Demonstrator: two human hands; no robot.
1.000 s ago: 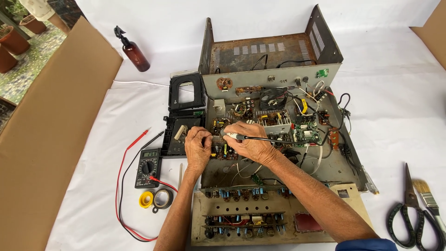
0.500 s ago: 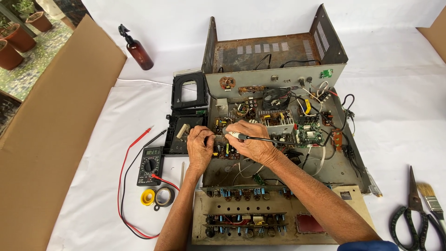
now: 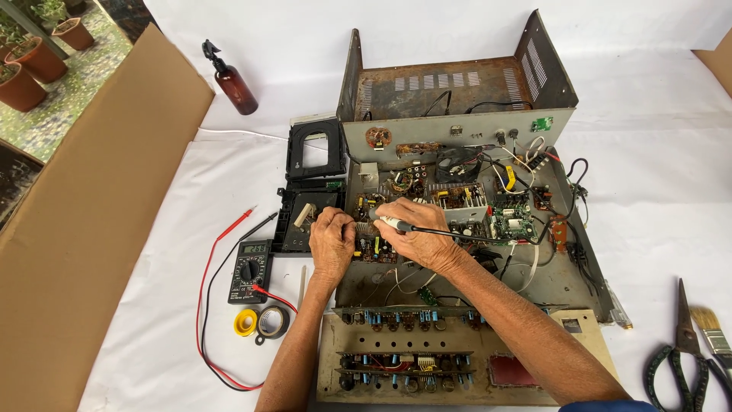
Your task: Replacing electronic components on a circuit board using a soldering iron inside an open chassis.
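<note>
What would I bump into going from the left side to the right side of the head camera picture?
Flower pots → cardboard sheet → brown spray bottle → multimeter → left hand → right hand → green circuit board → scissors → paintbrush.

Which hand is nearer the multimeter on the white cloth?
Left. The left hand rests at the circuit board's edge, just right of the multimeter. The right hand, holding a black-handled tool, lies farther right, over the open chassis.
</note>
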